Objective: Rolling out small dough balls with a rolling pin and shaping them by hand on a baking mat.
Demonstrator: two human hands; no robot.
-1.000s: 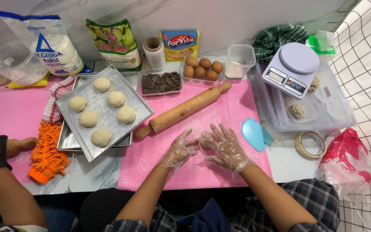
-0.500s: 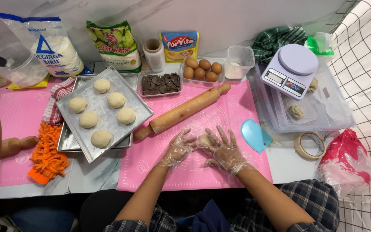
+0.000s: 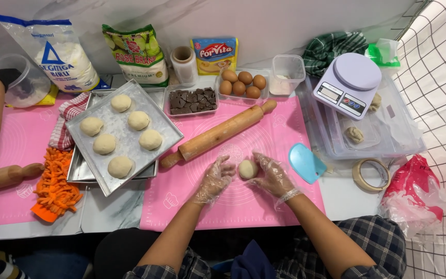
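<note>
Gloved right hand (image 3: 272, 175) cups a dough ball (image 3: 247, 169) on the pink mat (image 3: 285, 129), left hand (image 3: 213, 178) open w/ nothing in its grip, just below the rolling pin (image 3: 219, 134).

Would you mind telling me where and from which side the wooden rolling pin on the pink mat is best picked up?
Grip the rolling pin around its thick middle barrel, coming from above with the fingers across its width. It lies flat and diagonal on the pink mat, its top bare. The tray crowds its lower handle and the egg box its upper one, so the ends look more awkward.
</note>
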